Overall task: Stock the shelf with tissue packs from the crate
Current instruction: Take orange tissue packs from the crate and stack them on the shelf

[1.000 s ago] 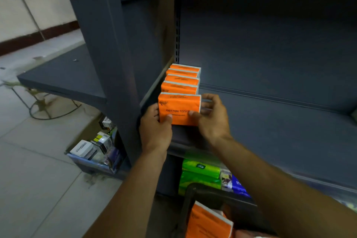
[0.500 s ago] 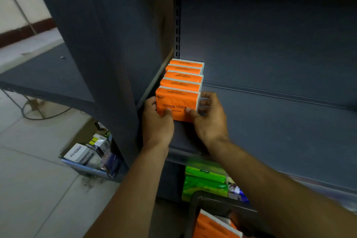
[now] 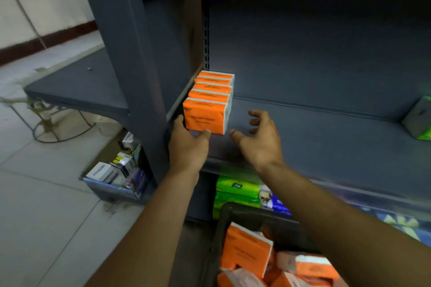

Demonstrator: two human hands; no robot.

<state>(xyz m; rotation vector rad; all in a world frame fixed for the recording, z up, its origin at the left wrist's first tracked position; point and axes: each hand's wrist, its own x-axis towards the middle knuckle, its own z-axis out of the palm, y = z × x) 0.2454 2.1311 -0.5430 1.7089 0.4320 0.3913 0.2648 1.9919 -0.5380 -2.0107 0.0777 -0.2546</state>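
Left hand [image 3: 187,147] gripped the front orange tissue pack [image 3: 205,115] on the grey metal shelf [image 3: 314,142]; right hand [image 3: 258,137] hovered beside it, fingers [image 3: 256,113] released.

I've only got the one head cam, worn up high and pointed forward and down into the grey shelf [image 3: 314,142], close enough that the front tissue pack [image 3: 206,119] sits about dead centre. Wide lens, so the crate [image 3: 256,213] pokes in at the bottom edge and the tiled floor [image 3: 46,216] fills the left side
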